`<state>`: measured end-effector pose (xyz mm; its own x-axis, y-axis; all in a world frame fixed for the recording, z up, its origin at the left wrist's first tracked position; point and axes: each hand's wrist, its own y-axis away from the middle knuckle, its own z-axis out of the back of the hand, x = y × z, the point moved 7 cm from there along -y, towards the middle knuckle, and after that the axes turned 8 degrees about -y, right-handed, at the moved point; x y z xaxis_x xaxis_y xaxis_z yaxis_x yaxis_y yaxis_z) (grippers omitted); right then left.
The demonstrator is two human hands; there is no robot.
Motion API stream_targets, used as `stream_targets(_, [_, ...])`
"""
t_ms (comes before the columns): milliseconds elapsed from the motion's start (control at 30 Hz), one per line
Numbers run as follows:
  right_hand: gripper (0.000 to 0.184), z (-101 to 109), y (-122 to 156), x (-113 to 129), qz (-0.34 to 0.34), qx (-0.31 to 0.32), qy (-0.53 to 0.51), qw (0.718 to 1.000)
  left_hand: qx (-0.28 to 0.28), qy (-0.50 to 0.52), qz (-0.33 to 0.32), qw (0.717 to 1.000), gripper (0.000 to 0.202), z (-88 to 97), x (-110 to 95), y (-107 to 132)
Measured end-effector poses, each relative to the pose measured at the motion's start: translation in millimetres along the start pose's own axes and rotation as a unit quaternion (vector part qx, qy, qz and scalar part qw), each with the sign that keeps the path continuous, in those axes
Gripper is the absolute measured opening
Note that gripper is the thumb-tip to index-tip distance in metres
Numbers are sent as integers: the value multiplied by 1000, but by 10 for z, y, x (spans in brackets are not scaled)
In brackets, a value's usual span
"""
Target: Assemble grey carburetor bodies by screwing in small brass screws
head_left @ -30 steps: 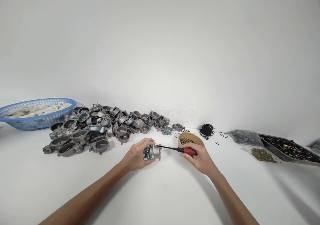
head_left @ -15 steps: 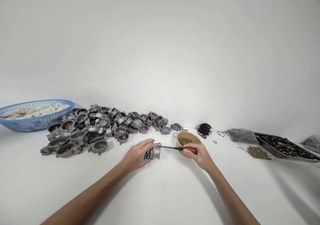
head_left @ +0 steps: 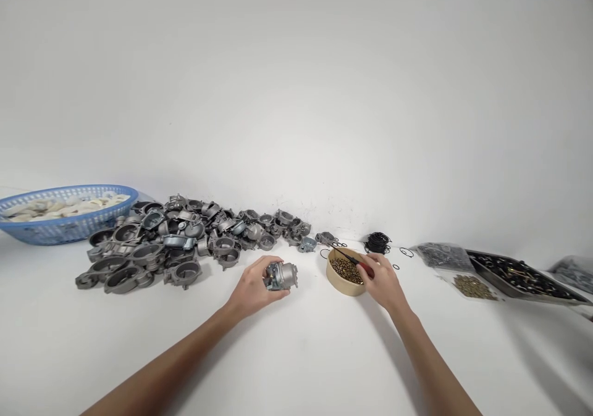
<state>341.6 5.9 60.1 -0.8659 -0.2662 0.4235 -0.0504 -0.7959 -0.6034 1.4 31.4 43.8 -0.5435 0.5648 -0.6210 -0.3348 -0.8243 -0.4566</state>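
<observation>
My left hand (head_left: pixel 252 287) is closed round a small grey metal carburetor body (head_left: pixel 281 275) resting on the white table. My right hand (head_left: pixel 383 282) grips a red-handled screwdriver (head_left: pixel 356 260), whose thin shaft points back over a round tan bowl (head_left: pixel 343 285) filled with small brass screws. The right hand rests at the bowl's right rim. The screwdriver tip is apart from the carburetor body.
A heap of grey metal castings (head_left: pixel 185 237) lies behind the left hand. A blue basket (head_left: pixel 65 221) of white rings stands far left. Black O-rings (head_left: pixel 377 242) lie behind the bowl. Bags of small parts (head_left: pixel 472 285) and a metal tray (head_left: pixel 523 277) lie at right.
My right hand has pulled the screwdriver away from the carburetor body and moved right to the bowl of screws. The left hand still holds the body, turned slightly.
</observation>
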Motion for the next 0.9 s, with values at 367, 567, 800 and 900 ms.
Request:
stream_targets(367, [82, -743, 531, 1443, 74, 196, -354, 911, 46, 78, -173, 981, 57, -229, -522, 252])
stream_targets(567, [56, -361, 318, 1277, 124, 66, -274, 951, 61, 44, -35, 997, 77, -272, -327, 204])
stream_targets(800, [56, 693, -28, 85, -76, -157, 12, 985, 58, -53, 38, 996, 39, -132, 15, 97])
stream_targets(900, [70, 914, 27, -610, -234, -100, 143, 956, 66, -67, 38, 995, 35, -142, 60, 86])
